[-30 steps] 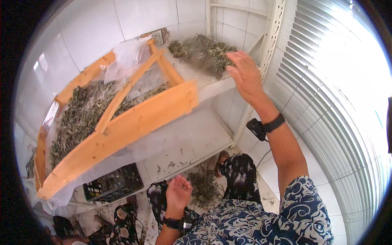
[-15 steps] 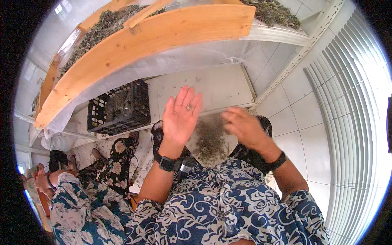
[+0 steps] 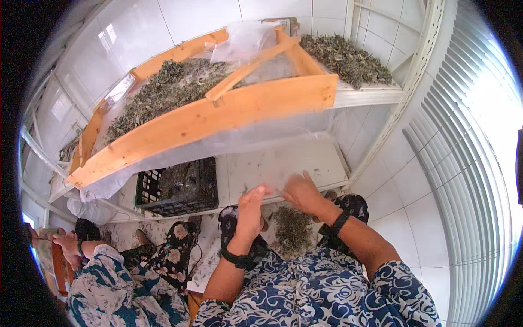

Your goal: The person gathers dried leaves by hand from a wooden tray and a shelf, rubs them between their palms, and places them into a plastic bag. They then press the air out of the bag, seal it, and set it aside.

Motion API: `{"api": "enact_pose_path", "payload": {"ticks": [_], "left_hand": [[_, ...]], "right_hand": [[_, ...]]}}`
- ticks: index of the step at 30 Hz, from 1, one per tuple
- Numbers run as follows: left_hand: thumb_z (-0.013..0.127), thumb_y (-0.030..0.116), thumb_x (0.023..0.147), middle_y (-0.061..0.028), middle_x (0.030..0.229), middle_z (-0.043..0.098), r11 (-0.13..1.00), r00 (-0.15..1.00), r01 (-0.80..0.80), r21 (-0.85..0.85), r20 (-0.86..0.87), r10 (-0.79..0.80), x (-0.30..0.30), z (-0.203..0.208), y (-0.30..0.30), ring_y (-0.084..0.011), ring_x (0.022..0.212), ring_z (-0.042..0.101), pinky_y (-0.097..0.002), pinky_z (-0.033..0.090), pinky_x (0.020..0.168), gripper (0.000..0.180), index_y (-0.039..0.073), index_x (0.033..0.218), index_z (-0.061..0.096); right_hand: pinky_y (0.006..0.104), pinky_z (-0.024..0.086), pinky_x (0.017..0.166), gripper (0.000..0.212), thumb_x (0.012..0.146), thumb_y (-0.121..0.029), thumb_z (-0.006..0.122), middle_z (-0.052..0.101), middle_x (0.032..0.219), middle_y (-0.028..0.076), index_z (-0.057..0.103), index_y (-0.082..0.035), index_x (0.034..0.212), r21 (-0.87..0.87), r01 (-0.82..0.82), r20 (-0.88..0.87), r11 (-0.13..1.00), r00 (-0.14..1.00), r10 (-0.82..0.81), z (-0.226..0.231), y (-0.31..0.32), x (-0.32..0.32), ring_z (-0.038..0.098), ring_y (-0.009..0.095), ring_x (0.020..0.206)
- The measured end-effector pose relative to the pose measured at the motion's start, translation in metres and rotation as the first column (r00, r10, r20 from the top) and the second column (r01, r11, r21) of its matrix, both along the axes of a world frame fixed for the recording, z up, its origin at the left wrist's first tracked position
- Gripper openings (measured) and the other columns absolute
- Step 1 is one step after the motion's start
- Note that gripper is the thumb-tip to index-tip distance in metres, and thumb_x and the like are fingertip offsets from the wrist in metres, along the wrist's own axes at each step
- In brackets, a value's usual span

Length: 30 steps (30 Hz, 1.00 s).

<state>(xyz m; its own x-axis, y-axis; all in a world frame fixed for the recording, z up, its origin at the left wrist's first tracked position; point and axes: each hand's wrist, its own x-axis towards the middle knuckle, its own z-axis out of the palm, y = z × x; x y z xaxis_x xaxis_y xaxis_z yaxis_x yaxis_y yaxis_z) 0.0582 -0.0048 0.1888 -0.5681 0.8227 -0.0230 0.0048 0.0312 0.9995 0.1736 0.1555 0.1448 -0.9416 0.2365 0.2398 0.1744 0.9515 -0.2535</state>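
White wall tiles (image 3: 201,19) stand behind the upper shelf (image 3: 370,98), where I see dried herbs (image 3: 158,95) inside a wooden frame (image 3: 218,115) and a loose heap (image 3: 348,60) at the shelf's right end. Before the front edge of the lower shelf (image 3: 297,158), the left hand (image 3: 251,211) is partly open, the right hand (image 3: 303,194) loosely curled; blur means I cannot tell whether either holds anything. Below them lies a floor pile (image 3: 293,231).

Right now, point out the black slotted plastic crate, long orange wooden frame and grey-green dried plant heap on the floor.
Black plastic crate (image 3: 182,206): head view, its front wall.
Orange wooden frame (image 3: 218,116): head view, its front board.
Grey-green dried plant heap (image 3: 291,229): head view, its middle.
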Motion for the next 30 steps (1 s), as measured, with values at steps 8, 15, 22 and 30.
{"api": "enact_pose_path", "payload": {"ticks": [8,15,22,30], "left_hand": [[0.047,0.014,0.095,-0.0030,0.081,0.060,0.992,0.976,-0.022,0.121,0.219,-0.006,-0.032,-0.053,-0.002,-0.0166,0.080,0.062,-0.0301,0.048,0.077,0.023,0.002,0.111,0.059],[0.057,0.019,0.092,-0.0025,0.073,0.056,0.994,0.776,0.017,0.104,0.626,-0.079,-0.038,-0.129,-0.027,-0.0219,0.072,0.064,-0.0315,0.053,0.065,0.017,0.004,0.100,0.059],[0.062,0.014,0.085,-0.0058,0.071,0.061,0.983,0.503,0.000,0.186,0.849,-0.161,-0.038,-0.172,-0.034,-0.0293,0.073,0.064,-0.0428,0.052,0.075,0.019,0.004,0.100,0.058],[0.061,0.011,0.088,-0.0061,0.076,0.062,0.975,0.418,-0.087,0.203,0.896,-0.150,-0.043,-0.170,-0.021,-0.0286,0.078,0.065,-0.0450,0.053,0.075,0.016,0.002,0.101,0.060]], "right_hand": [[0.0480,0.046,0.081,0.023,0.090,-0.023,0.050,0.061,0.090,0.016,0.059,-0.002,0.096,-0.154,-0.048,0.199,0.987,0.977,0.079,0.024,0.004,0.054,0.058,0.036,0.090],[0.0411,0.049,0.081,0.027,0.090,-0.022,0.057,0.063,0.098,0.015,0.058,-0.005,0.110,-0.533,-0.381,0.022,0.756,0.887,0.462,0.183,-0.023,0.107,0.060,0.035,0.094],[0.0347,0.051,0.077,0.025,0.088,-0.023,0.060,0.067,0.090,0.010,0.065,-0.001,0.097,0.182,-0.449,-0.346,0.875,0.804,0.484,0.321,0.025,0.081,0.064,0.026,0.086],[0.0259,0.044,0.069,0.023,0.082,-0.022,0.061,0.061,0.081,0.002,0.062,0.000,0.088,0.158,-0.047,-0.015,0.986,0.999,0.050,0.405,0.121,-0.089,0.053,0.011,0.075]]}}
